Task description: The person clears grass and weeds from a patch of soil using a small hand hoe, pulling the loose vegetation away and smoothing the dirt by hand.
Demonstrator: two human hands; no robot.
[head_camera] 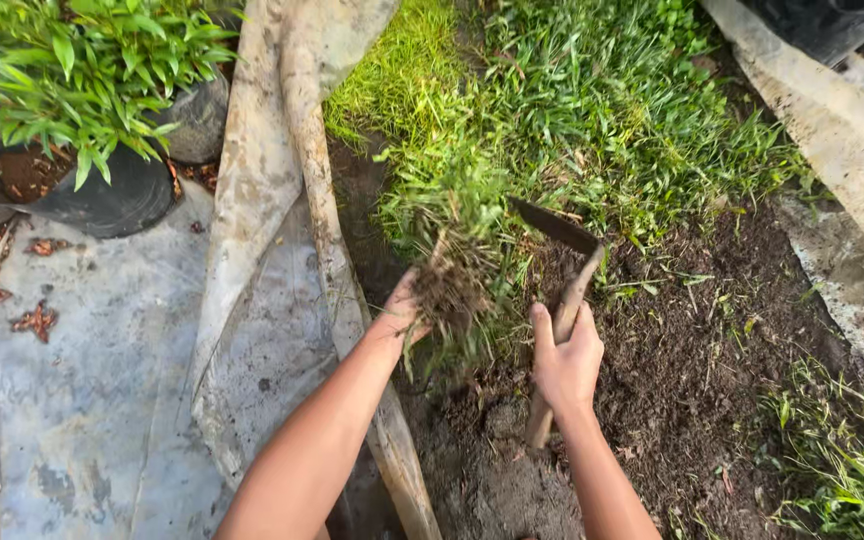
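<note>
Spreading across the upper middle of the view, the one patch of grass point(602, 110) is the landmark here, and the bare dark soil point(712, 360) below it looks, in my judgement, like ground already stripped, while the larger green part above is not yet lifted. Left of the grass patch lies a grey, mud-smeared plastic sheet point(82, 400), its rolled edge running along the patch's left border; a second pale strip of sheeting point(842, 140) crosses the corner to the patch's upper right. Beyond the sheet, well left of the grass, stand two black grow bags that I can count, one point(102, 200) carrying a leafy green plant point(72, 60) and another point(197, 120) just behind it. At the lower edge of the grass patch, where green meets bare soil, one clump of turf point(449, 270) with dangling roots is raised off the ground. The left hand point(402, 310) grasps this clump from its left side, fingers closed around the rooty base. Just right of the clump, the right hand point(564, 360) is clenched on the wooden handle of a single small hand hoe point(564, 262), whose dark blade sits at the grass patch's lower edge, beside the lifted clump. Two bare forearms, one tool, one clump in hand.
</note>
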